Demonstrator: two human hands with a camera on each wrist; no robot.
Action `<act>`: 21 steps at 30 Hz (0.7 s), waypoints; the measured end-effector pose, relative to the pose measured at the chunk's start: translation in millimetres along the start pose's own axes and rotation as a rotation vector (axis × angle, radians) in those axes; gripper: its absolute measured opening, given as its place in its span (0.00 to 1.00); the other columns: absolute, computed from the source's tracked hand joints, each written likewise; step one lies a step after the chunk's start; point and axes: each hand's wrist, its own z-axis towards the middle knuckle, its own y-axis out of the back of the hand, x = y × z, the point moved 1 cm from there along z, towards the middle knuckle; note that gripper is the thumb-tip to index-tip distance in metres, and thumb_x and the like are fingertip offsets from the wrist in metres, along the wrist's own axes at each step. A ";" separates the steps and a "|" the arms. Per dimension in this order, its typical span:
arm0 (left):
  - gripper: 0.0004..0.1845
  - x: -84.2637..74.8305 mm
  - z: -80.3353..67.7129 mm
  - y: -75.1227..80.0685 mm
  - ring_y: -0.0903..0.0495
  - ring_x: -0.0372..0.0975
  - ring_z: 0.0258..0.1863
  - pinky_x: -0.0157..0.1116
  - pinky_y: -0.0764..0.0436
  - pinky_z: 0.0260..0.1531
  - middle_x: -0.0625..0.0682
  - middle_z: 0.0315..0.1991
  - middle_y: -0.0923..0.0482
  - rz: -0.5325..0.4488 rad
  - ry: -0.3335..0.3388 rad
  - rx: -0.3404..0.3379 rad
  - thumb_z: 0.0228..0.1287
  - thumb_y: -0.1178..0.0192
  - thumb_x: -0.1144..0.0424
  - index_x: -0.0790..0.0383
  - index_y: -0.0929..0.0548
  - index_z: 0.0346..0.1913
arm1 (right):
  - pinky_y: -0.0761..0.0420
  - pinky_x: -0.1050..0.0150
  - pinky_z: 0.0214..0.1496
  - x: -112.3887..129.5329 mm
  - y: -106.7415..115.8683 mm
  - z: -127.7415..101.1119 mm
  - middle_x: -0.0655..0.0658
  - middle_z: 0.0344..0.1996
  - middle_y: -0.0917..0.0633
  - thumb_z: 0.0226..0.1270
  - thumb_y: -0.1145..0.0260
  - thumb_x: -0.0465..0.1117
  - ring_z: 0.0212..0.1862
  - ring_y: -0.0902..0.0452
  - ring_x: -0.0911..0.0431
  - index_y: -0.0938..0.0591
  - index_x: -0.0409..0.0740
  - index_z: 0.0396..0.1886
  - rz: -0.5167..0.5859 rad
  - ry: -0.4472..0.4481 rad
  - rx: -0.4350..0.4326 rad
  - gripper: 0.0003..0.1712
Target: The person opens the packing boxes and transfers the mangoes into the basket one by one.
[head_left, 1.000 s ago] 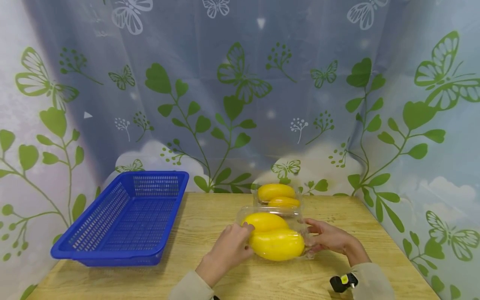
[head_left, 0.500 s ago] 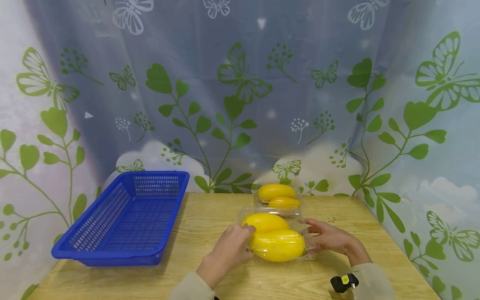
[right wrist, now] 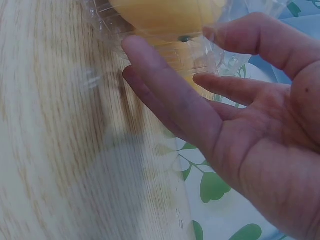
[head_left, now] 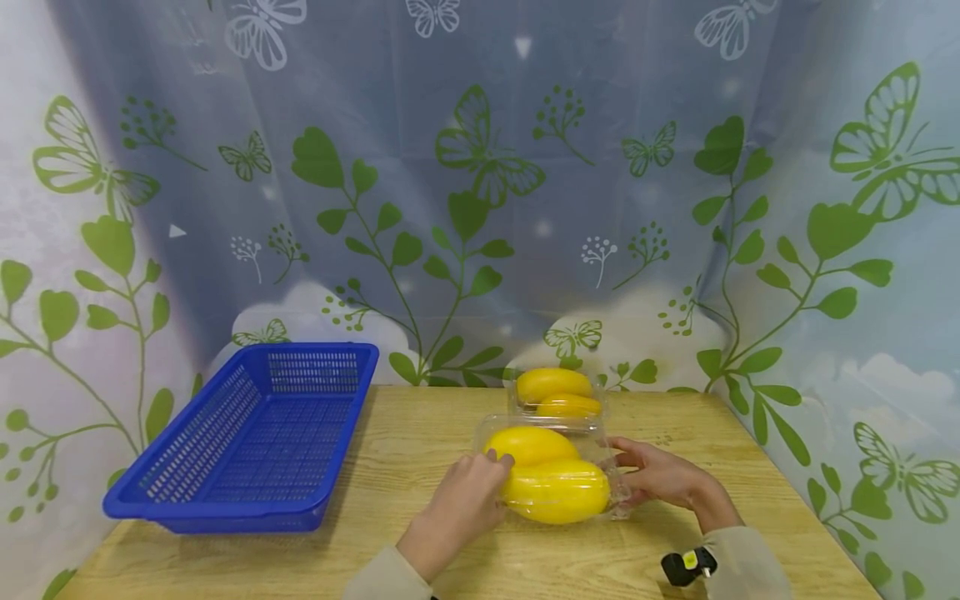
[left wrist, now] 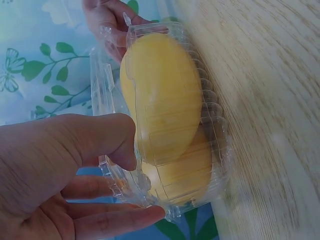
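A clear plastic clamshell box (head_left: 540,423) sits at the middle right of the table with two yellow mangoes, the nearer mango (head_left: 558,492) and the farther mango (head_left: 531,446). My left hand (head_left: 463,498) grips its left end; in the left wrist view the thumb (left wrist: 120,142) bends over the plastic edge, with the fingers below. At the right end is my right hand (head_left: 663,475). Its fingers (right wrist: 175,90) are mostly straight and spread in the right wrist view, and the thumb (right wrist: 245,35) reaches the plastic edge. Whether the lid is fastened cannot be seen.
Behind stands another clear box with two yellow mangoes, the back mango (head_left: 553,385) and a partly hidden mango (head_left: 568,406). A blue slotted basket (head_left: 217,508) stands on the left of the wooden table (head_left: 420,417). A patterned curtain (head_left: 480,250) hangs along the back and sides.
The left hand has shifted slightly to the right along the box's left end. The box, the mangoes and the right hand have stayed almost still.
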 end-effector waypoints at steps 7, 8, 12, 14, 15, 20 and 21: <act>0.17 0.5 0.5 -0.6 0.09 0.51 0.42 0.39 0.09 0.37 0.64 0.44 0.10 0.026 -0.023 0.004 0.50 0.29 0.78 0.64 0.13 0.46 | 0.11 0.55 0.51 1.2 -0.4 -0.5 0.15 0.74 0.43 0.76 0.35 0.42 0.56 0.15 0.49 0.59 0.29 0.82 0.001 -0.015 -0.004 0.52; 0.17 0.5 0.6 -0.7 0.09 0.50 0.41 0.38 0.10 0.36 0.63 0.44 0.10 0.029 -0.025 0.006 0.50 0.29 0.78 0.64 0.13 0.46 | 0.11 0.55 0.51 1.2 -0.3 -0.5 0.15 0.74 0.43 0.76 0.35 0.42 0.56 0.15 0.49 0.59 0.29 0.82 0.002 -0.014 -0.003 0.52; 0.18 0.3 0.8 -0.3 0.11 0.44 0.32 0.33 0.13 0.29 0.61 0.40 0.11 0.042 -0.029 0.013 0.50 0.29 0.78 0.63 0.14 0.45 | 0.11 0.55 0.50 1.0 -0.2 -0.6 0.15 0.74 0.43 0.76 0.35 0.43 0.55 0.14 0.49 0.58 0.29 0.82 0.011 -0.010 0.005 0.53; 0.17 0.0 0.7 0.0 0.15 0.41 0.28 0.32 0.15 0.26 0.60 0.38 0.11 0.047 -0.029 0.017 0.49 0.30 0.78 0.63 0.14 0.44 | 0.10 0.56 0.50 0.7 -0.4 -0.6 0.16 0.74 0.42 0.76 0.35 0.43 0.55 0.14 0.50 0.59 0.29 0.82 0.015 -0.010 0.006 0.53; 0.17 -0.1 0.6 0.2 0.16 0.40 0.26 0.31 0.16 0.25 0.59 0.37 0.12 0.050 -0.028 0.017 0.49 0.30 0.78 0.63 0.14 0.44 | 0.10 0.56 0.49 0.4 -0.5 -0.5 0.16 0.74 0.43 0.76 0.35 0.43 0.55 0.15 0.50 0.59 0.28 0.82 0.016 -0.010 0.005 0.53; 0.18 -1.0 0.2 0.6 0.19 0.39 0.23 0.31 0.18 0.22 0.60 0.37 0.12 0.068 -0.034 0.009 0.48 0.30 0.79 0.63 0.14 0.43 | 0.10 0.55 0.49 -0.4 -0.7 0.1 0.16 0.74 0.43 0.75 0.34 0.44 0.56 0.16 0.50 0.59 0.29 0.82 0.013 -0.016 0.001 0.54; 0.18 -1.1 0.2 0.5 0.18 0.39 0.23 0.31 0.17 0.22 0.60 0.37 0.11 0.072 -0.035 0.008 0.48 0.30 0.79 0.63 0.14 0.43 | 0.11 0.55 0.49 -0.4 -0.8 0.2 0.16 0.74 0.42 0.75 0.34 0.44 0.56 0.16 0.50 0.59 0.29 0.82 0.012 -0.017 0.001 0.54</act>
